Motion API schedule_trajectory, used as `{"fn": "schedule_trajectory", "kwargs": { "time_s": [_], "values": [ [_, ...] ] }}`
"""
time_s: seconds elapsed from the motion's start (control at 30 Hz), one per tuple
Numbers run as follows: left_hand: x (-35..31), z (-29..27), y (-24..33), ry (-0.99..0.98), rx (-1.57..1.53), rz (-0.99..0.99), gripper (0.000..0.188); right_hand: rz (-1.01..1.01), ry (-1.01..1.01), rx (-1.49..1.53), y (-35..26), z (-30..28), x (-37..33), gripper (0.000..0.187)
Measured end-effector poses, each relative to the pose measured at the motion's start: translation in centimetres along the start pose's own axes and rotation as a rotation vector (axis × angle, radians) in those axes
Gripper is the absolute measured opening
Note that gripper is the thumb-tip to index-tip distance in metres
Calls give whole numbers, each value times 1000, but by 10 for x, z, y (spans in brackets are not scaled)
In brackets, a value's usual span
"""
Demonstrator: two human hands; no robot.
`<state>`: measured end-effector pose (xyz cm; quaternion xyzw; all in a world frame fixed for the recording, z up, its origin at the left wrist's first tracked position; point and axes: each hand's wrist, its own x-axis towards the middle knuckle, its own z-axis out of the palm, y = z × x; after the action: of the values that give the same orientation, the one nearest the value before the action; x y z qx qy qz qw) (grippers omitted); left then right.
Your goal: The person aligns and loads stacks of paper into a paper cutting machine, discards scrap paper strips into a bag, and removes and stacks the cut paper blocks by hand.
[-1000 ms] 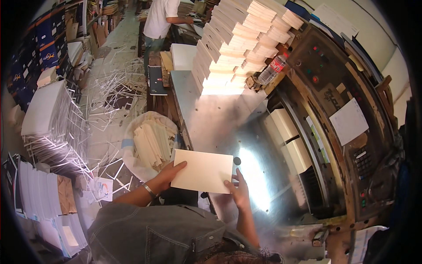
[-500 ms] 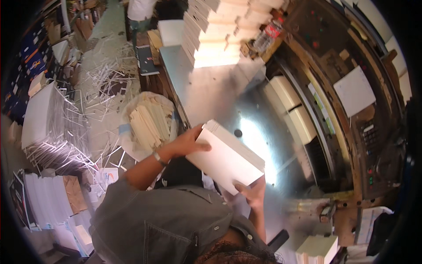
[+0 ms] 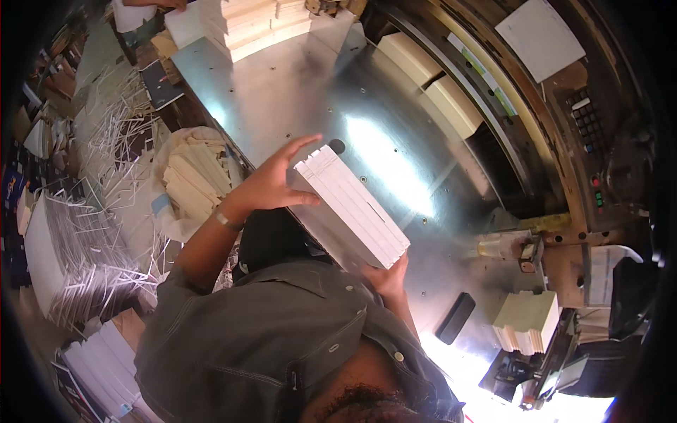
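Observation:
I hold a thick white stack of paper sheets [image 3: 356, 204] on edge, tilted, above the near side of a shiny metal table [image 3: 296, 92]. My left hand [image 3: 271, 183] presses flat against the stack's upper left face, fingers spread. Under the stack's lower corner, my right hand [image 3: 386, 278] supports it from below. The stack's cut edge shows several bundled layers.
Tall piles of white stacks [image 3: 247, 21] stand at the table's far end. Cream paper blocks [image 3: 430, 77] lie under the cutting machine at right. A black phone [image 3: 455, 318] and a small paper pile [image 3: 525, 323] sit near right. Paper trimmings [image 3: 120, 162] litter the floor at left.
The stack has been lifted off the table and turned up on edge, closer to me. My head has leaned further forward over the table.

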<state>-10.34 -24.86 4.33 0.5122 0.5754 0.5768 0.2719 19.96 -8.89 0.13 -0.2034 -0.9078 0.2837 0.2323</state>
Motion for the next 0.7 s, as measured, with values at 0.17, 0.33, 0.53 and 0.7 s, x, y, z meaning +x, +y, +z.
{"fn": "schedule_trajectory", "kwargs": {
  "time_s": [0.17,0.33,0.53,0.7],
  "values": [
    [-1,12,67,-25,928,287,87,-3,-51,90,5,0,-1,75],
    [1,34,66,-206,914,359,73,-90,62,459,7,1,3,84],
    [1,36,62,-222,969,380,70,53,-31,841,-19,-43,30,90],
    [2,36,63,-201,951,361,69,221,-170,933,-20,-51,50,35]
  ]
}}
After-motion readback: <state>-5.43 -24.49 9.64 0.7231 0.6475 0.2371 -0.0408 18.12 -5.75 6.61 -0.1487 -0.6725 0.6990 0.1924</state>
